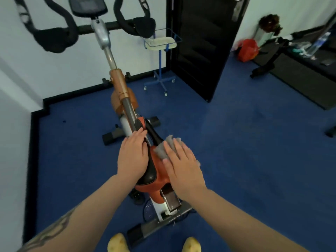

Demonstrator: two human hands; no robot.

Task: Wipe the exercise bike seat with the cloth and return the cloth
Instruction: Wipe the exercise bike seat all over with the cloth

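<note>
While flat on fuzzy grey cloth (166, 147), right hand (183, 168) presses smooth saddle (156, 171).

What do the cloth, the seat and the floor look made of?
Cloth: grey, fuzzy with a frayed edge, likely microfibre or terry, under the flat right hand.
Seat: orange and black panels with a slight sheen, probably vinyl or moulded plastic; left hand rests on it.
Floor: blue, matte, faintly napped, looks like carpet.
</note>
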